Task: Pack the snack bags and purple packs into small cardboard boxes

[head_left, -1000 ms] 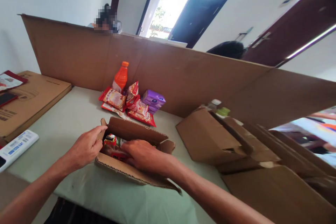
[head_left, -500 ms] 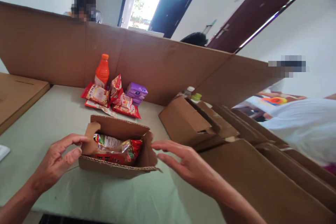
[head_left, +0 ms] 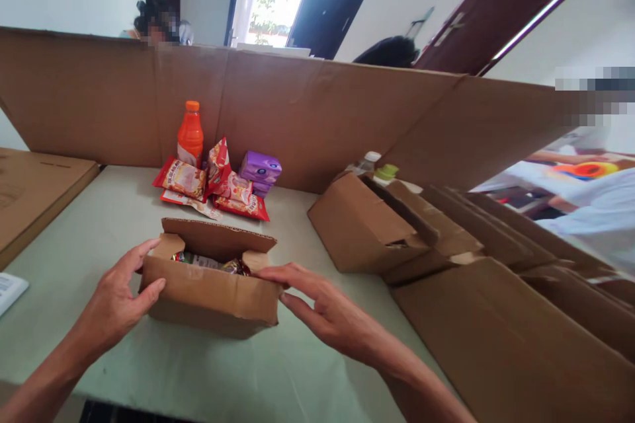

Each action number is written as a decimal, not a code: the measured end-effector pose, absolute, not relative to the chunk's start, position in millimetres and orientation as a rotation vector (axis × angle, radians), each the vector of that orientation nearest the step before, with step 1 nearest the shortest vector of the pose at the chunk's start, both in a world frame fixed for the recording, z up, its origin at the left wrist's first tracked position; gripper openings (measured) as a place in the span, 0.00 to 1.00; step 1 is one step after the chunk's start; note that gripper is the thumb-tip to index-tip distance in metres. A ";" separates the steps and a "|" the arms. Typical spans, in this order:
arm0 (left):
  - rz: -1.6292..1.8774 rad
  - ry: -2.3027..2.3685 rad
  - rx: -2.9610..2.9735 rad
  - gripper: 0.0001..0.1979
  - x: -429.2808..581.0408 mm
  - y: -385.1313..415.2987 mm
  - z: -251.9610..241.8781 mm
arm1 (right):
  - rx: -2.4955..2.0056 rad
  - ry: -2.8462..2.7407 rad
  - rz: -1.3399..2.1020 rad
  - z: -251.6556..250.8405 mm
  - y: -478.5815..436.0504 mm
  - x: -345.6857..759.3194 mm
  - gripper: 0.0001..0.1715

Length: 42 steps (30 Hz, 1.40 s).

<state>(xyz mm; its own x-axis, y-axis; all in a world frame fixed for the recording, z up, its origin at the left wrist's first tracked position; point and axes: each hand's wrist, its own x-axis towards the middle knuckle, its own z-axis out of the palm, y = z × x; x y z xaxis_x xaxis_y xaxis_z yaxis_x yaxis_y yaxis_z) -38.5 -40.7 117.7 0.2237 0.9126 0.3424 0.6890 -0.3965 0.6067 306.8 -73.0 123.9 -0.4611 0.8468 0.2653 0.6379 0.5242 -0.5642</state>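
A small cardboard box point(head_left: 213, 304) stands on the table in front of me. Its back flap point(head_left: 218, 238) is upright, and the short side flaps lean inward. Food packets point(head_left: 198, 260) show in the gap, partly hidden by the front flap. My left hand point(head_left: 116, 294) holds the box's left end, thumb on the front and fingers at the side flap. At the right end, my right hand point(head_left: 322, 314) has its fingers on the side flap and its thumb by the front corner.
Behind the box lie red snack packets point(head_left: 186, 178), an orange bottle point(head_left: 190, 132) and a purple pack point(head_left: 260, 166). Larger cardboard boxes point(head_left: 367, 225) stand at right. A cardboard wall point(head_left: 278, 112) runs along the back. A flat carton point(head_left: 44, 192) lies at left. People are beyond.
The front flap has come up and now hides more of the packets. The right side flap has folded inward. Both hands have closed in on the box ends.
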 end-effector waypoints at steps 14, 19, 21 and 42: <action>0.947 1.470 2.363 0.32 -35.6 -36.6 99.9 | -1.202 -2.178 0.113 109.7 -57.2 280.4 0.24; 0.804 1.290 2.371 0.22 -37.3 -31.9 103.9 | -1.183 -2.313 0.107 94.9 -74.4 276.9 0.28; 0.810 1.215 2.376 0.18 -36.1 -28.6 102.3 | -1.194 -2.339 0.163 91.4 -78.0 280.8 0.31; 1.007 1.274 2.094 0.17 -35.8 -73.6 78.8 | -1.085 -2.232 0.200 58.0 -74.5 286.4 0.25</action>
<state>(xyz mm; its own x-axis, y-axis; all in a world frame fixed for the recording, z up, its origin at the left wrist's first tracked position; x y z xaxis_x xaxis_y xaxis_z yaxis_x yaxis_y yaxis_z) -35.8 -73.6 78.8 0.2932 0.8943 0.3381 0.5351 -0.4466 0.7171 286.4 -74.5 58.0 -0.4544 0.7497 0.4811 0.6524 0.6478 -0.3933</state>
